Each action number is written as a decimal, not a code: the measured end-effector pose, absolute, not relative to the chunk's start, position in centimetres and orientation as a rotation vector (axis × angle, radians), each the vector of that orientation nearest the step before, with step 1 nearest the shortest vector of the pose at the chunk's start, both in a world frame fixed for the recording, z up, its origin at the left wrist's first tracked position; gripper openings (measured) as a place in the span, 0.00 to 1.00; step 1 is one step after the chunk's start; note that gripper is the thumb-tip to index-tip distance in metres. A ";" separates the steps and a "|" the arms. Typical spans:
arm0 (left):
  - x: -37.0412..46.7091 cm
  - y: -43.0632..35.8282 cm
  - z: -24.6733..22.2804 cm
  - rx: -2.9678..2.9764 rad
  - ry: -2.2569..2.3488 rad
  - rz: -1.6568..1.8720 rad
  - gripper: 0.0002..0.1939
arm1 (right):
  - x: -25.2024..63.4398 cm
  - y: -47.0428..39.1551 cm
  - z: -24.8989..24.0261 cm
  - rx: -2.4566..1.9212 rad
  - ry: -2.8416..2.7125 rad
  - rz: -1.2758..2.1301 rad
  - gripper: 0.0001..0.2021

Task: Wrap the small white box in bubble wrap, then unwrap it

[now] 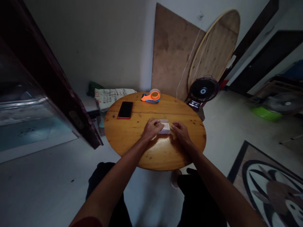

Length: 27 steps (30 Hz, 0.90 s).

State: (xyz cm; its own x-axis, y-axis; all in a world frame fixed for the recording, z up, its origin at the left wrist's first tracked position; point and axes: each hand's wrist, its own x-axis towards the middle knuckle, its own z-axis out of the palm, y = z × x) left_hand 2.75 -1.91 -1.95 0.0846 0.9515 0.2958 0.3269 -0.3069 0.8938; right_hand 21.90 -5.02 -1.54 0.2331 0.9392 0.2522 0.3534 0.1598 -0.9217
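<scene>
A small white box (165,126) with a faint reddish print lies on the round wooden table (153,157); a flap or sheet shows along its far side. My left hand (151,129) is closed on the box's left side, its thumb resting over the top. Just off the right end of the box is my right hand (181,131), fingers loosely bent and slightly apart, with nothing visible in them. Toward the table's far edge sits an orange and blue tape dispenser (151,96) with a clear roll.
A dark-screened phone (125,109) with a red edge lies on the table's left. Behind stand a printed sack (113,96), a brown board (174,47), a round wooden tabletop (215,47) and a black fan (204,90). A dark door edge (78,116) juts in from the left.
</scene>
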 end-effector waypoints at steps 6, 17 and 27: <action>2.7 -2.7 -1.2 1.857 1.340 1.132 0.15 | 22.8 -2.1 0.4 -1.417 -1.360 0.909 0.23; 2.8 -4.6 0.0 2.143 1.463 0.917 0.27 | 22.4 2.6 0.0 -1.225 -1.704 1.258 0.13; 3.4 -4.6 -0.4 2.102 1.429 0.967 0.19 | 21.7 1.7 -0.5 -1.164 -1.457 1.171 0.08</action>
State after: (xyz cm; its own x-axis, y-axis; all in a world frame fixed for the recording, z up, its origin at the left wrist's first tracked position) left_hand 3.41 -4.63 -0.35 0.2302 0.9223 0.3103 0.6311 -0.3842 0.6739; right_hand 21.67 1.74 -0.54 -0.1456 0.9855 0.0873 0.1268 0.1061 -0.9862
